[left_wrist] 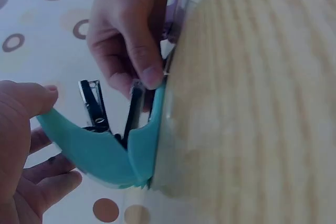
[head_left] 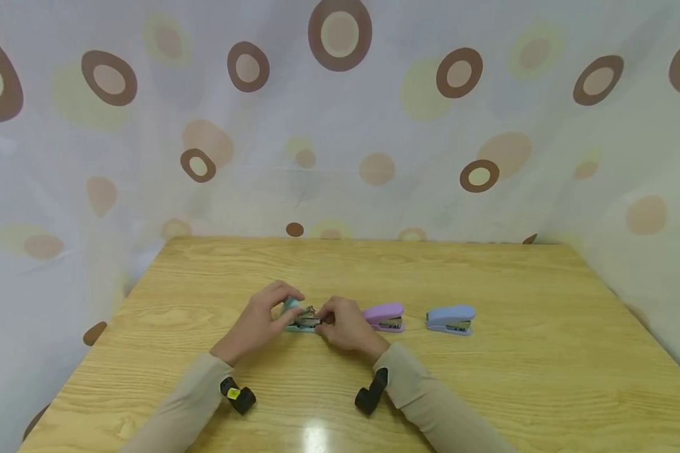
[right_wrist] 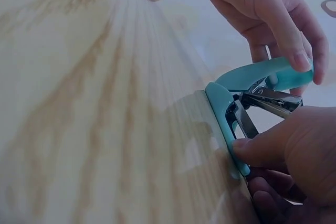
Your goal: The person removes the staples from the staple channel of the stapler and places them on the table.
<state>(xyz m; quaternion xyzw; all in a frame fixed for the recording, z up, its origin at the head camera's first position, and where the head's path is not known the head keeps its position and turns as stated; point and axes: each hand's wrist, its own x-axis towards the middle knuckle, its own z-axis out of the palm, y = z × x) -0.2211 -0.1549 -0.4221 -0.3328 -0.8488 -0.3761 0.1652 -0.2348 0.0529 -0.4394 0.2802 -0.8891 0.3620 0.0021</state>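
Left hand and right hand grasp, on the table, an opened teal stapler nearer the left edge; purple stapler, then blue stapler, toward the right edge. Left grips raised cover; right pinches base.

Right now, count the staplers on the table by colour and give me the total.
Teal stapler: 1, swung open, with both hands on it
Purple stapler: 1
Blue stapler: 1
Total: 3
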